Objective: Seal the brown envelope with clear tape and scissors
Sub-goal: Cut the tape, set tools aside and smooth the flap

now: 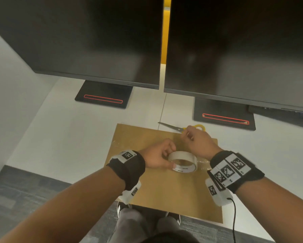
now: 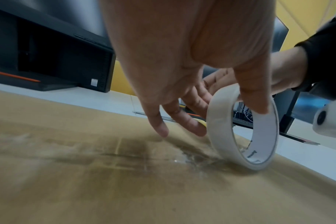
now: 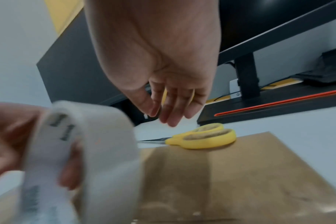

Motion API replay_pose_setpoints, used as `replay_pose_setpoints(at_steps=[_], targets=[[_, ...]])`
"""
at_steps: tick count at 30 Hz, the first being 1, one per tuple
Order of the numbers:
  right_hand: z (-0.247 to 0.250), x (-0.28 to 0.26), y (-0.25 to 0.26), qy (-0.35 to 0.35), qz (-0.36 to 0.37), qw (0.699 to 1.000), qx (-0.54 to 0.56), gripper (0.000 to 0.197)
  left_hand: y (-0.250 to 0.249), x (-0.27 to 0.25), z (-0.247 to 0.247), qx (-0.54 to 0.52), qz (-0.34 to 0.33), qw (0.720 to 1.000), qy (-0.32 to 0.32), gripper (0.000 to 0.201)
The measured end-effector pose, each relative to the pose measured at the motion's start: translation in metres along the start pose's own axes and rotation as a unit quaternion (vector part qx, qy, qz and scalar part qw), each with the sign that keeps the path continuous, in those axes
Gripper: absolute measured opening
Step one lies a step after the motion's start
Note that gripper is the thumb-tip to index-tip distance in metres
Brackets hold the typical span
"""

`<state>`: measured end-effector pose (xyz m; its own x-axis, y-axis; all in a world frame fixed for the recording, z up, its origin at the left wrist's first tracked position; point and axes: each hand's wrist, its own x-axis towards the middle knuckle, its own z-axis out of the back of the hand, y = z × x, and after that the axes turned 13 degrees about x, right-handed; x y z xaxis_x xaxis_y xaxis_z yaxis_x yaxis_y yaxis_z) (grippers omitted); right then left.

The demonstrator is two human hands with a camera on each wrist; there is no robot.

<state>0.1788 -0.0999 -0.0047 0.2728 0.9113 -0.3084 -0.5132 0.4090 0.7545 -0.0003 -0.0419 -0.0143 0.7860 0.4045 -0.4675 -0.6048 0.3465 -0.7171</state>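
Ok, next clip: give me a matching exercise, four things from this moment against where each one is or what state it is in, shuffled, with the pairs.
Things:
1. tape roll
2. scissors
3. left hand
4. right hand

States:
A. lying shut at the far edge of the brown envelope, yellow handles partly on it
B. holds nothing, fingers relaxed above the scissors handles
C. standing on edge on the envelope
D. gripping the roll, thumb on its top

Pairs: 1-C, 2-A, 3-D, 4-B
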Motion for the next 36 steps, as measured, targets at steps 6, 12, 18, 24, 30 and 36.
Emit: replay_pose_setpoints(at_steps=[6,12,18,24,30,36], targets=[[0.016,0.021,-0.045,-0.031,-0.032,0.995,-0.088,0.038,-0.001,0.009,0.006,0.016,0.011,0.998,0.061,0.023],[0.011,0.033,-0.051,-0.014,0.005,0.985,-0.171,0.040,-0.001,0.014,0.013,0.029,0.021,0.998,0.057,0.016],[0.011,0.036,-0.043,-0.002,-0.021,0.983,-0.183,0.033,0.006,0.019,0.023,0.060,0.027,0.997,0.044,0.021],[0.012,0.031,-0.043,0.029,-0.023,0.984,-0.173,0.039,0.007,0.020,0.029,0.061,0.024,0.996,0.053,0.012],[0.015,0.004,-0.043,-0.007,-0.039,0.993,-0.108,0.052,0.017,0.016,0.036,0.106,0.009,0.993,0.053,0.017],[0.032,-0.028,-0.057,-0.004,0.027,0.997,-0.069,0.053,0.028,0.007,0.047,0.099,0.040,0.994,0.031,0.020]])
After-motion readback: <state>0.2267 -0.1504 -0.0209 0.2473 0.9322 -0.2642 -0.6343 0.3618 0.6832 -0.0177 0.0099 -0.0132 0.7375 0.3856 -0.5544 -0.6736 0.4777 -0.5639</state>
